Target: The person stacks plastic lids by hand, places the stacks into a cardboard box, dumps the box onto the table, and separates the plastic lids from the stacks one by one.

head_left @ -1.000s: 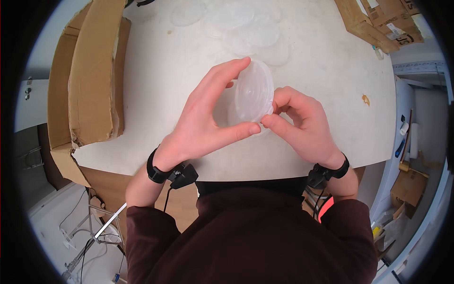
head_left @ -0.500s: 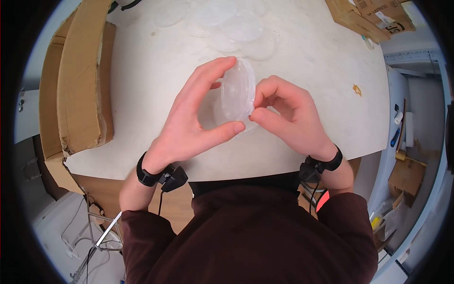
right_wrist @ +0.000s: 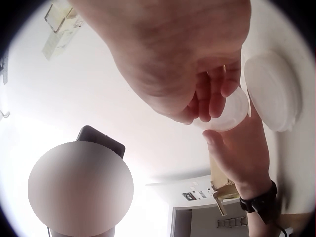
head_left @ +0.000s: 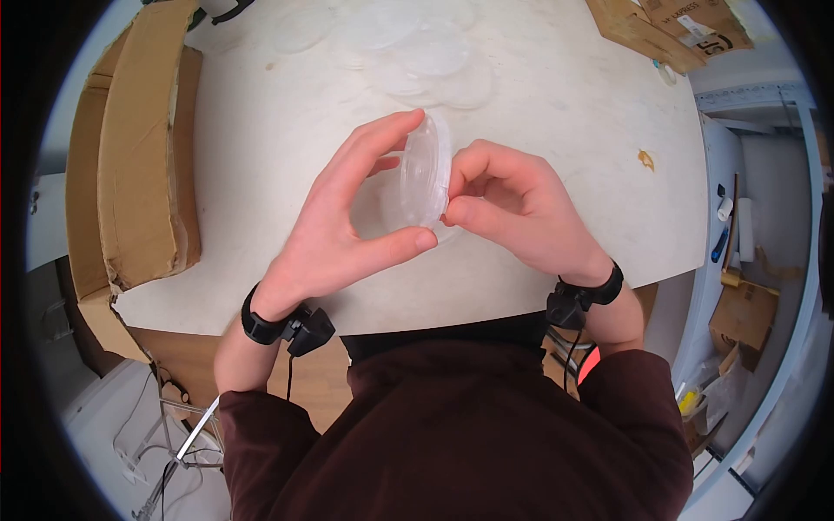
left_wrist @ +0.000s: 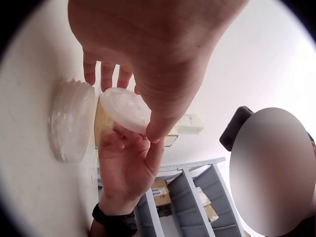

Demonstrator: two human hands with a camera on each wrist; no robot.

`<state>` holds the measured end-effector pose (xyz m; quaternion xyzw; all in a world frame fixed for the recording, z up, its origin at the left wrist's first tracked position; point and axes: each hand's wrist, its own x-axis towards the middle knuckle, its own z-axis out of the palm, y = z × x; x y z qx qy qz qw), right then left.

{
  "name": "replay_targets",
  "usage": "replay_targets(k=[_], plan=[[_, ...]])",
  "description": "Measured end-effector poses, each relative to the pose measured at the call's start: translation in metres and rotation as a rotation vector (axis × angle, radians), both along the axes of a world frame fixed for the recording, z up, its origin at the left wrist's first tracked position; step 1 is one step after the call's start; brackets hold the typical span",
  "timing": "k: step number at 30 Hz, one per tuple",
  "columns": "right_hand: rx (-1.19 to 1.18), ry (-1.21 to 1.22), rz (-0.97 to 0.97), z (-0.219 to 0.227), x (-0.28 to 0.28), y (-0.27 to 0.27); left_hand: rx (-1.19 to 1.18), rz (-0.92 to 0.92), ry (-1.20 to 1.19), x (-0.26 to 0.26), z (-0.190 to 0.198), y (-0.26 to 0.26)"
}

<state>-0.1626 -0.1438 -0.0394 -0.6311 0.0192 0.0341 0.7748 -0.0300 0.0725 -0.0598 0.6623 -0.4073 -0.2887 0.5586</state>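
A round translucent plastic lid (head_left: 424, 169) stands tilted on edge between both hands, over the table. My left hand (head_left: 326, 221) holds it across its rim, fingertips at the top and thumb at the bottom. On the other side my right hand (head_left: 530, 208) pinches the near right edge between thumb and fingers. In the left wrist view the lid (left_wrist: 126, 108) shows its flat face, with the right hand (left_wrist: 126, 170) beside it. A stack of similar lids (left_wrist: 73, 121) sits on the table just below the hands; in the head view the left hand and held lid partly hide it.
Several translucent discs (head_left: 434, 52) lie overlapping at the back of the pale table (head_left: 565, 104). A long cardboard box (head_left: 143, 156) stands at the left edge, more cartons (head_left: 695, 26) at the back right. A small orange-brown piece (head_left: 645, 160) lies to the right. Shelving (head_left: 756, 208) stands beyond.
The held lid has turned slightly more edge-on in the head view. Both hands keep nearly the same grip. The whole scene has shifted left as the head camera moved.
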Motion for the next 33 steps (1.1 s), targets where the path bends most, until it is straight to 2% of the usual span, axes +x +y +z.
replay_targets(k=[14, 20, 22, 29, 31, 33], plan=[[0.021, 0.011, 0.016, -0.0020, 0.0004, -0.0019, 0.011, 0.018, -0.069, 0.0002, 0.0000, 0.0002], [0.017, 0.031, 0.002, -0.0010, 0.0009, -0.0016, -0.004, -0.014, 0.061, 0.0004, 0.0023, 0.0001], [-0.007, 0.021, 0.010, -0.0025, 0.0005, -0.0029, 0.011, -0.035, 0.195, 0.0003, 0.0056, 0.0005], [-0.043, -0.030, -0.002, -0.0030, -0.0004, -0.0017, -0.011, -0.026, 0.242, 0.0030, 0.0046, 0.0027], [-0.039, -0.036, -0.001, -0.0038, -0.0006, -0.0034, -0.108, -0.017, 0.284, 0.0073, 0.0026, 0.0045], [-0.034, -0.040, 0.000, -0.0040, -0.0006, -0.0029, -0.103, -0.021, 0.229, 0.0097, 0.0024, 0.0053]])
